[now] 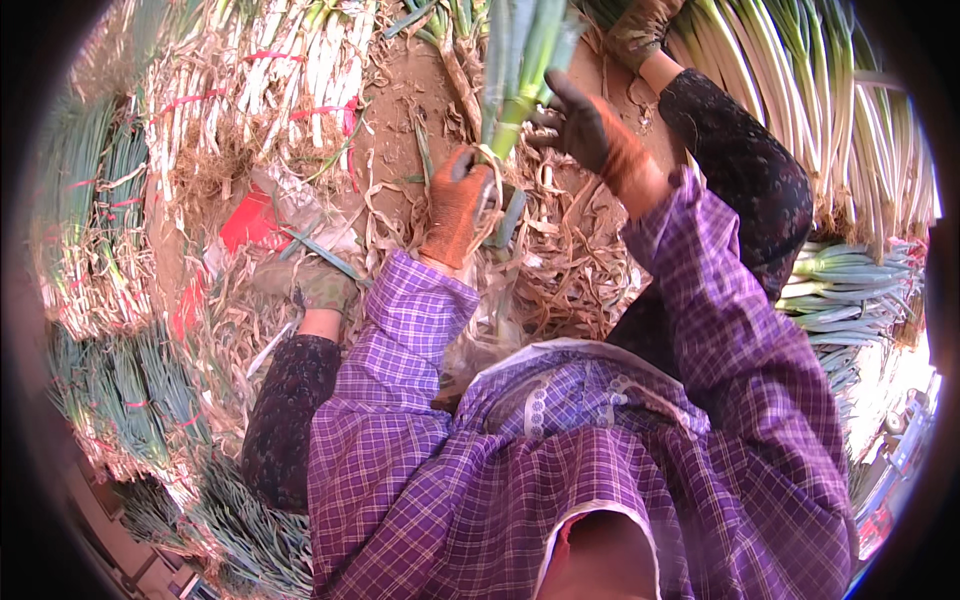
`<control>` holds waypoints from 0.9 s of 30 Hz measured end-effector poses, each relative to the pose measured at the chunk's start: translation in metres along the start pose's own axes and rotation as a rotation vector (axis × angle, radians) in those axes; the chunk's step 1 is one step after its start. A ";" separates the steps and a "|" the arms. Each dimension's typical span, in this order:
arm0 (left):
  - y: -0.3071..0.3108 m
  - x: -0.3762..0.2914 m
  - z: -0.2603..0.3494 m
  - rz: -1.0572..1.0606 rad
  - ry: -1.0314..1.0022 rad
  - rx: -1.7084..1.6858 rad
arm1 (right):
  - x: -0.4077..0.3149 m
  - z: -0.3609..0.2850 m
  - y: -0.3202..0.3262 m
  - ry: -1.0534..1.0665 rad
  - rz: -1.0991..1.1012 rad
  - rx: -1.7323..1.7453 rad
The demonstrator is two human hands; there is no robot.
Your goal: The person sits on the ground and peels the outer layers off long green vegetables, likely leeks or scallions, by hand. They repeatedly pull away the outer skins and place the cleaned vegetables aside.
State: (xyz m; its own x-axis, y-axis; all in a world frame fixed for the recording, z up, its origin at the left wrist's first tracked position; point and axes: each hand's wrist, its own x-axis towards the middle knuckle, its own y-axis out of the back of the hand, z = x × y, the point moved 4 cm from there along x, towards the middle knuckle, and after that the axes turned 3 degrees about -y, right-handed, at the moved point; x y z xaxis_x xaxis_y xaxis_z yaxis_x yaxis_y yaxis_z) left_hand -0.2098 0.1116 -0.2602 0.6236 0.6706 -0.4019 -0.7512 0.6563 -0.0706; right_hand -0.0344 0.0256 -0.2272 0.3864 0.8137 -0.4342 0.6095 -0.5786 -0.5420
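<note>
Before me a large green onion [517,105] stands with its green leaves pointing away; its lower part is hard to make out. My left hand [459,202], in an orange knit glove with dark palm, grips this onion near the base of its leaves. A dry, peeling leaf strip [489,214] hangs by those fingers. To the right of the stalk, my right hand [589,135] wears a matching glove. Its fingers are spread, close beside the green leaves, and I see nothing held in them.
Dry husks [577,255] cover the ground between my legs. Bundles of green onions tied with red bands [277,82] lie at left. Long loose green onions [780,97] are piled at right, above another stack [847,289]. A red scrap [251,221] lies near my left foot.
</note>
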 end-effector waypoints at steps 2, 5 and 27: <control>-0.013 -0.014 0.008 0.016 -0.192 -0.140 | 0.004 0.002 -0.001 0.037 -0.015 0.051; -0.029 -0.023 0.007 0.022 -0.228 -0.169 | -0.006 0.018 0.002 0.075 -0.084 0.188; 0.084 -0.039 -0.008 -0.159 -0.264 1.178 | -0.015 0.021 0.001 0.167 -0.324 0.206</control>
State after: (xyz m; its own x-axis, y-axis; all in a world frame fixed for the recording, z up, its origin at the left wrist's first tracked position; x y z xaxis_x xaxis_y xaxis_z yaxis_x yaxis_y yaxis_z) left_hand -0.2985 0.1380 -0.2577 0.8188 0.5136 -0.2565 -0.0913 0.5576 0.8251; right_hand -0.0535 0.0118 -0.2364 0.3149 0.9434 -0.1036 0.5736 -0.2762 -0.7712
